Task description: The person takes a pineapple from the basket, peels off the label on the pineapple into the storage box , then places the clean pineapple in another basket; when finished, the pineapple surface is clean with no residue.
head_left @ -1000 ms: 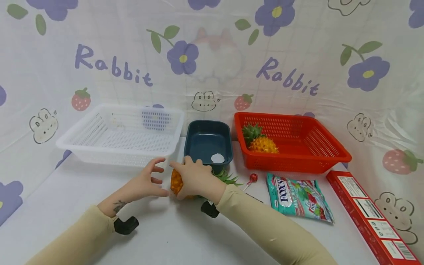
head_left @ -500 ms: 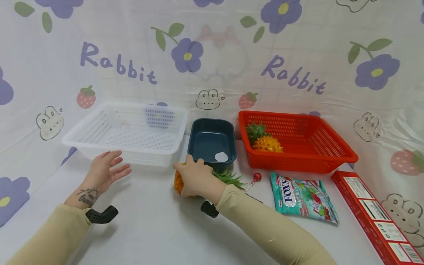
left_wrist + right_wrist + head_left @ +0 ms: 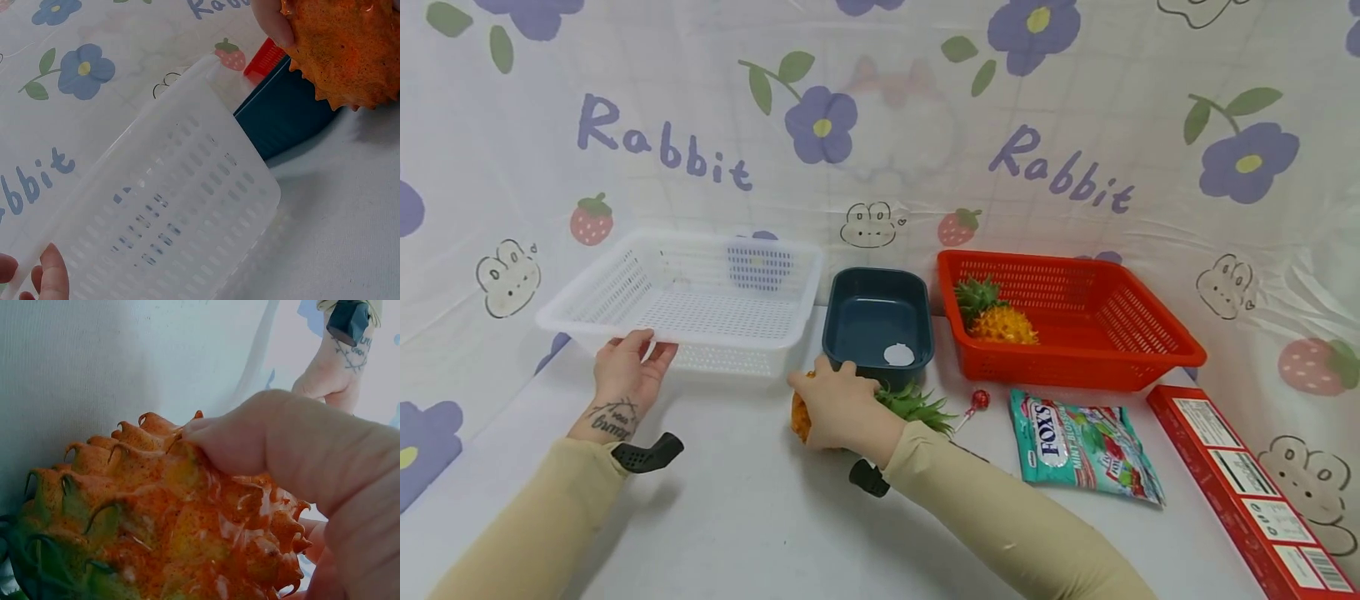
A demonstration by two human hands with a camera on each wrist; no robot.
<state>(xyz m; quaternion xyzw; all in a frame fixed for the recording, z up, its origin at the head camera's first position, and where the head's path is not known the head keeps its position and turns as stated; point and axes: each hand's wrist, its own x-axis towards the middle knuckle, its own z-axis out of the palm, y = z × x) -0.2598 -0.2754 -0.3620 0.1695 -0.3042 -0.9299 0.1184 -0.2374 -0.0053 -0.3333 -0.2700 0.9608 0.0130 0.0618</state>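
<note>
My right hand grips a spiky orange pineapple, its green leaves pointing right, low over the table in front of the dark blue tub. In the right wrist view the thumb presses on the pineapple's near side, while fingers curl round its far end. On the left, my left hand pinches the front rim of the white basket. The left wrist view shows its thumb and fingertips on either side of that rim.
A red basket at back right holds another pineapple. A white round piece lies in the tub. Right of my right hand are a red lollipop, a teal candy bag and a long red box.
My left hand has left the pineapple's side, swung left, and taken hold of the white basket's front rim. My right hand has kept its grip on the pineapple in about the same place.
</note>
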